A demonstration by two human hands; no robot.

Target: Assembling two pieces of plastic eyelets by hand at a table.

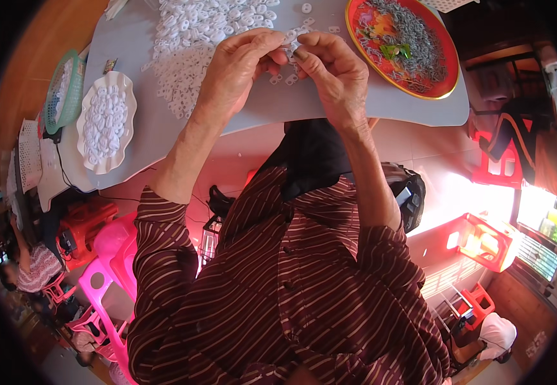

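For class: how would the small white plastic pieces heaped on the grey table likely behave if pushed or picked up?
The white pieces look tiny and hollow, so probably light. Lying loose in a heap, they would likely scatter when pushed. The hands pinch one with fingertips, suggesting it is stiff but fiddly to hold.

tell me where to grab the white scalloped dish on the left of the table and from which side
Grip the white scalloped dish by its wavy rim, on the edge nearest the person, coming from the table's front edge. The middle is heaped with small white rings, so only the rim is bare, and its flutes probably give the fingers purchase. Both hands are busy now.
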